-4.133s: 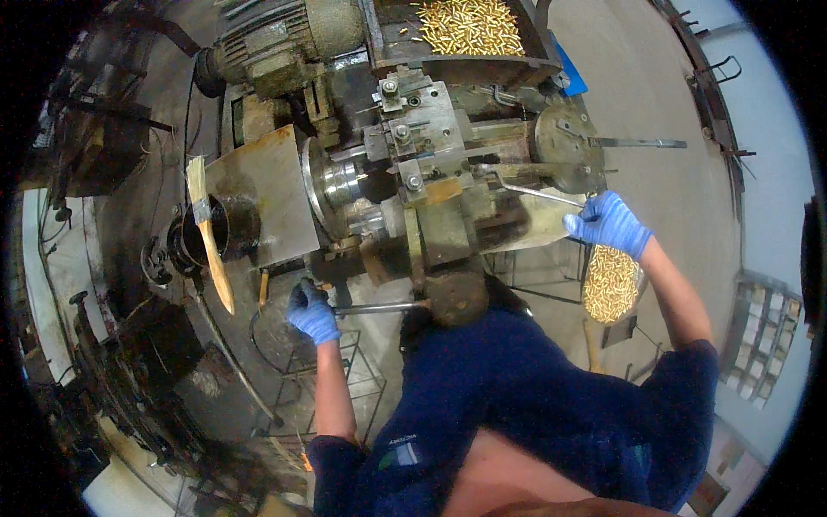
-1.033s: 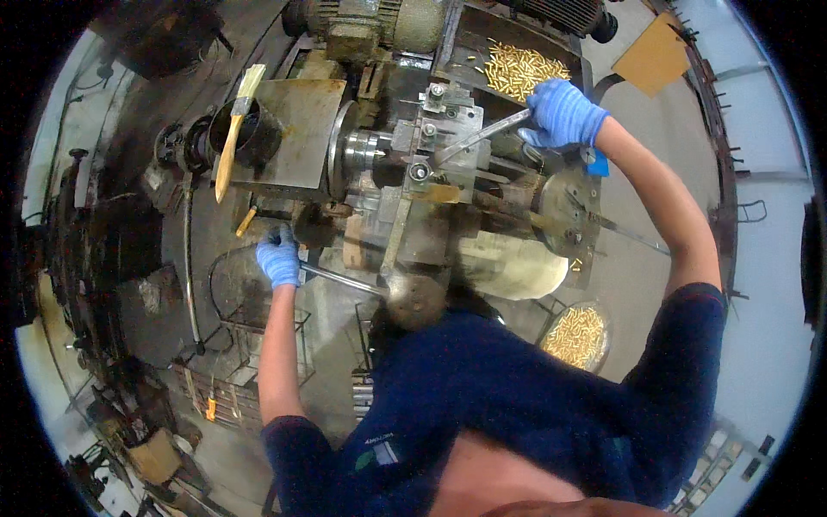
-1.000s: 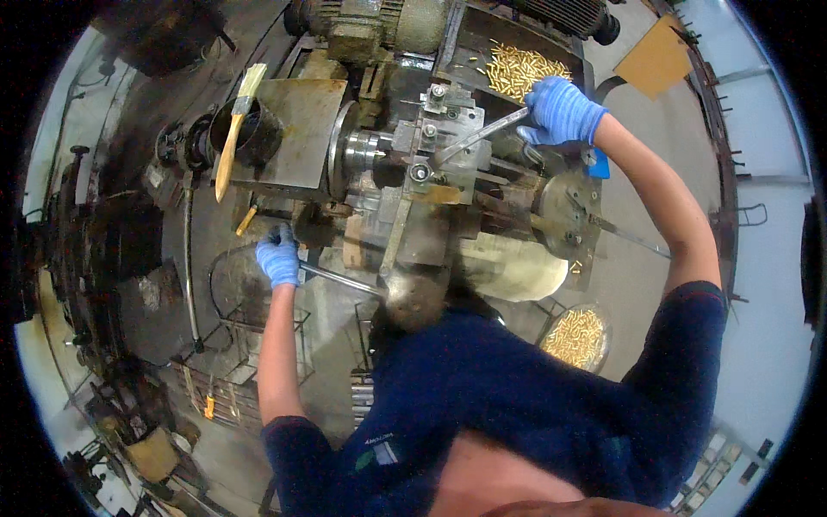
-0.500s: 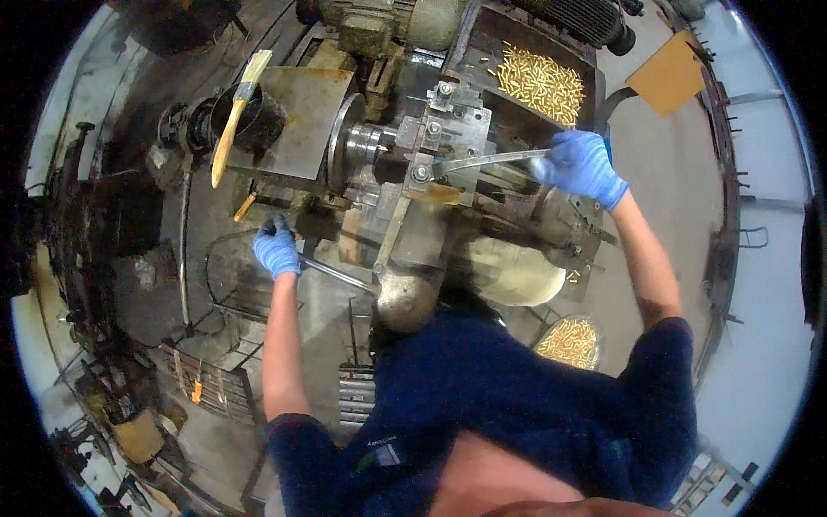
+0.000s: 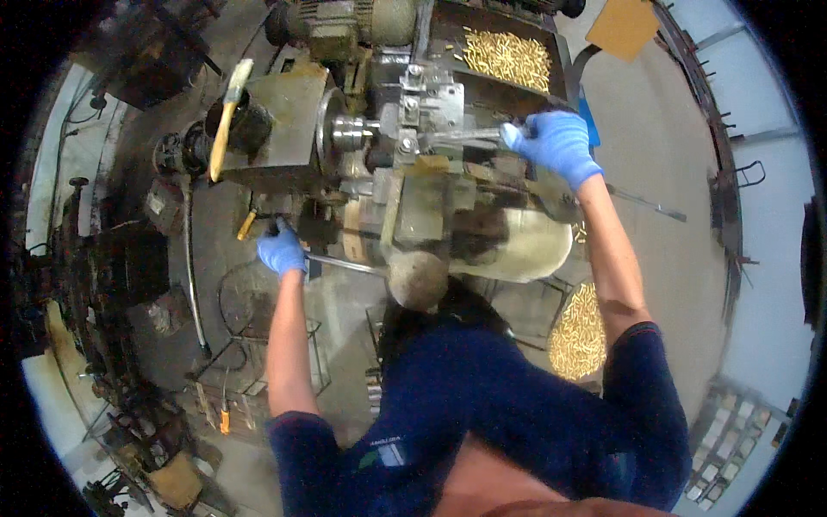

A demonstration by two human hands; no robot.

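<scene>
My left hand (image 5: 282,252), in a blue glove, is closed around the end of a shiny metal lever (image 5: 345,264). That lever runs to a rounded hub (image 5: 419,281) at the near side of a small lathe. Farther right, my gloved right hand (image 5: 558,148) grips a flat metal handle (image 5: 469,134). The handle reaches left to the bolted tool block (image 5: 444,105). Left of the block sits the round steel spindle nose (image 5: 351,134). The fingertips of my right hand are partly hidden.
A brush (image 5: 226,129) with a wooden handle lies across the headstock (image 5: 284,121). Small brass-coloured pieces (image 5: 508,60) fill part of a dark tray at the back right; more pieces (image 5: 579,336) lie in a container near my right forearm. A pale pan (image 5: 538,246) hangs below the bed.
The whole view has shifted and turned slightly. My left hand sits a little lower relative to the hub, its lever flatter. My right hand remains on the handle.
</scene>
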